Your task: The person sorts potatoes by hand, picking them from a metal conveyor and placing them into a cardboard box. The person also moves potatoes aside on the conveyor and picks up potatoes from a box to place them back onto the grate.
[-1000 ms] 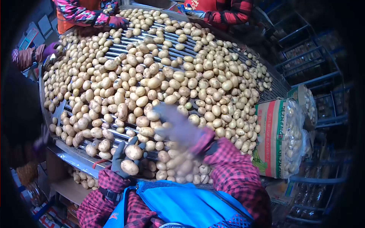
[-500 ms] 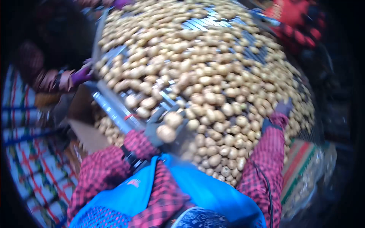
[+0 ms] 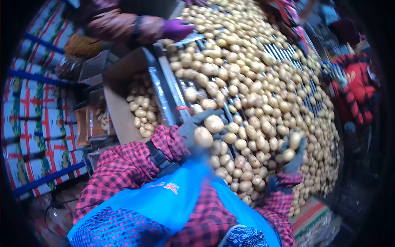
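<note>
A wide heap of pale yellow potatoes [image 3: 263, 99] covers a slatted metal table in front of me. My left hand [image 3: 190, 131], in a grey glove, is closed around two potatoes [image 3: 213, 123] near the table's left edge. Over the near right part of the heap, my right hand [image 3: 295, 161], also gloved in grey, is cupped around potatoes [image 3: 294, 140], two of which show. Its palm is partly hidden. Left of my left hand stands an open cardboard box [image 3: 119, 96] with potatoes in its bottom.
A metal table edge [image 3: 169, 82] runs beside the box. A co-worker's purple-gloved hand [image 3: 177, 29] is at the table's far left. Another person in red [image 3: 357, 88] stands at the right. Printed cartons [image 3: 35, 99] are stacked left; another carton [image 3: 308, 214] lies lower right.
My right hand has drawn back from the heap and now has potatoes in it. My left hand keeps its two potatoes. The view has swung left, showing more of the box and cartons.
</note>
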Demonstrator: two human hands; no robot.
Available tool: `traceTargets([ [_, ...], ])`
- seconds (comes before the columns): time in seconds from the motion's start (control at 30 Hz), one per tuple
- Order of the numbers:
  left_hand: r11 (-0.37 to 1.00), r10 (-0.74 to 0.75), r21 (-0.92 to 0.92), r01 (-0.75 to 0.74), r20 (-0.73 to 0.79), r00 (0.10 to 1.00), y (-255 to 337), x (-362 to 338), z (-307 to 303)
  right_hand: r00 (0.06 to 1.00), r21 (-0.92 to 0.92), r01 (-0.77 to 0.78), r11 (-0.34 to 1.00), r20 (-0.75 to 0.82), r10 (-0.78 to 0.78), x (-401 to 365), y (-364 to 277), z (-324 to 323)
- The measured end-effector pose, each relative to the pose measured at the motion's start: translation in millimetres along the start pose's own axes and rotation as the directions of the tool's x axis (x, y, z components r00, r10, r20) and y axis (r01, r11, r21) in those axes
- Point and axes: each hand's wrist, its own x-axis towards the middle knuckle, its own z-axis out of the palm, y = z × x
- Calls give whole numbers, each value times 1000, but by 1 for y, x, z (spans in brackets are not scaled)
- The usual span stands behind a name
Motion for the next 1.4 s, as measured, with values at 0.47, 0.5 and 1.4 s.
traceTargets([
  [0.47, 659, -147, -592, -464, -706, 692, 21, -152, -176, 733, -350, -174, 921, 578, 358, -12, 201, 288],
  [0.5, 582, -129, -655, -483, -660, 740, 13, -166, -183, 765, -282, -324, 903, 483, 425, -19, 197, 289],
  [1.4, 724, 102, -88, -684, -967, 232, 85, -267, -273, 926, -239, 78, 968, 376, 18, -51, 77, 111],
])
